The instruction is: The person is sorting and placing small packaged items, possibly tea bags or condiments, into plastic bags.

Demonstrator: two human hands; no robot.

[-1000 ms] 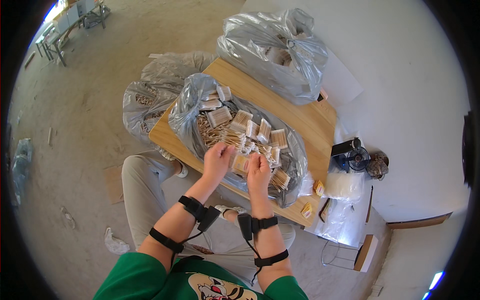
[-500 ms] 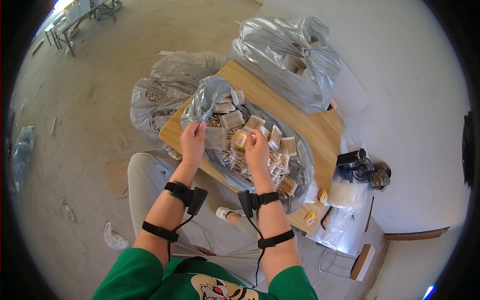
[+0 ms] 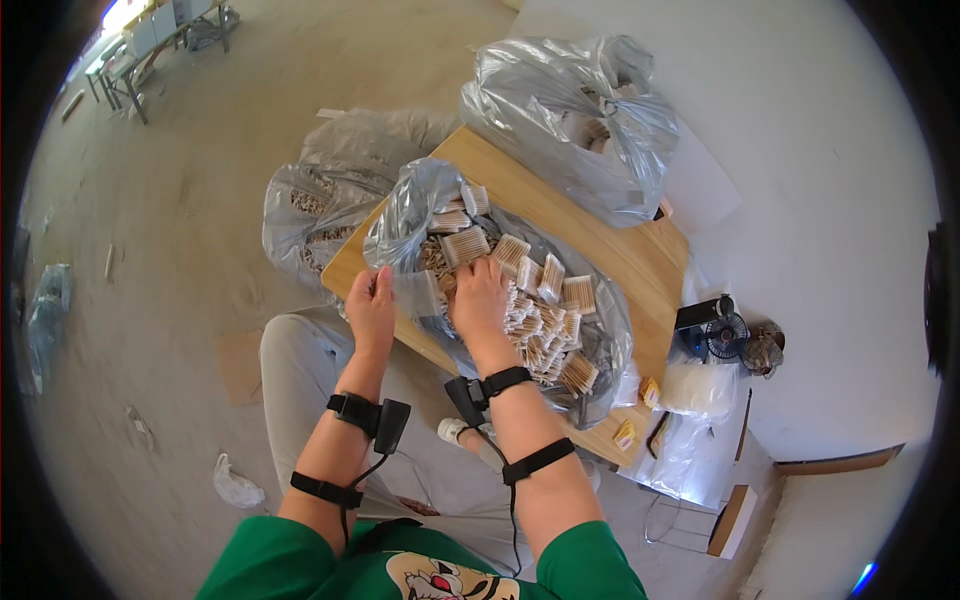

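Note:
My left hand (image 3: 371,308) pinches a small clear plastic bag (image 3: 416,293) between thumb and fingers, at the left side of a big grey plastic bag (image 3: 600,350) lying opened out on the table. Loose cotton swabs (image 3: 535,325) and several clear packs of swabs (image 3: 465,246) fill the grey bag. My right hand (image 3: 480,300) is down at the left part of this heap, beside the small bag. Its fingers are curled, with their tips hidden among the swabs, so what they grip does not show.
The wooden table (image 3: 500,170) carries another grey bag (image 3: 570,130) at its far end. Swab-filled bags (image 3: 315,210) stand on the floor at left. Near the right edge are yellow cards (image 3: 625,435), a small black fan (image 3: 724,336) and a stack of clear bags (image 3: 697,390).
My right hand has moved left and down into the swabs; the yellow card it held up no longer shows. My left hand has shifted slightly left and nearer with the small bag.

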